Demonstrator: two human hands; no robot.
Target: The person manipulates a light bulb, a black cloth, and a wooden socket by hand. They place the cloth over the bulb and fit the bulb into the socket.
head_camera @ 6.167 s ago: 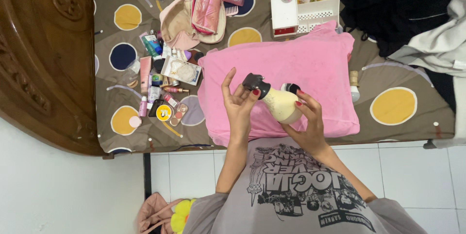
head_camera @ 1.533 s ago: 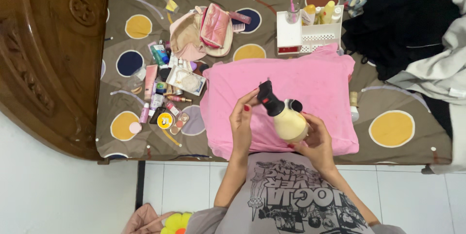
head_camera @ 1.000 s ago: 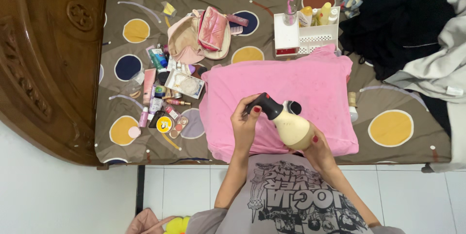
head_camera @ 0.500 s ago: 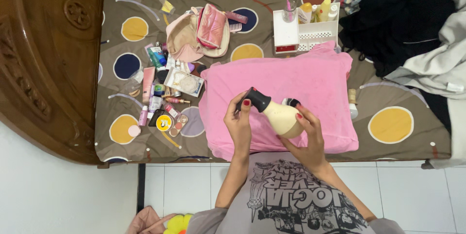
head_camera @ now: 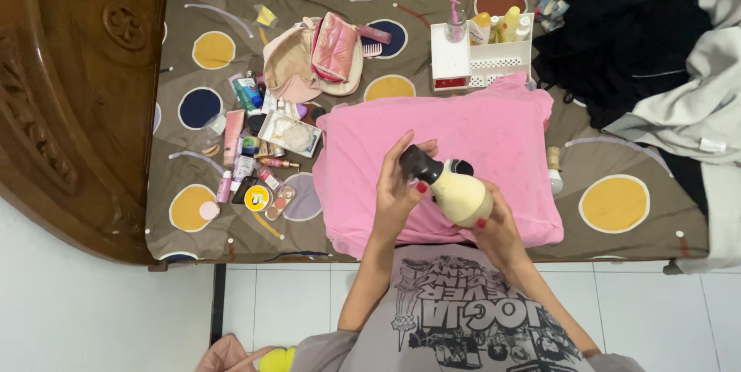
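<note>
Keep your right hand [head_camera: 494, 221] clamped around the cream bottle [head_camera: 461, 196] while your left hand [head_camera: 397, 187] grips its black cap [head_camera: 421, 164] squarely over the pink pillow [head_camera: 494, 129].

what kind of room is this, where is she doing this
Most likely a bedroom. The hands work over a pink pillow on a bed with a spotted brown sheet and a carved wooden headboard. Loose clothes are heaped at one side and small cosmetics lie scattered on the sheet.
</note>
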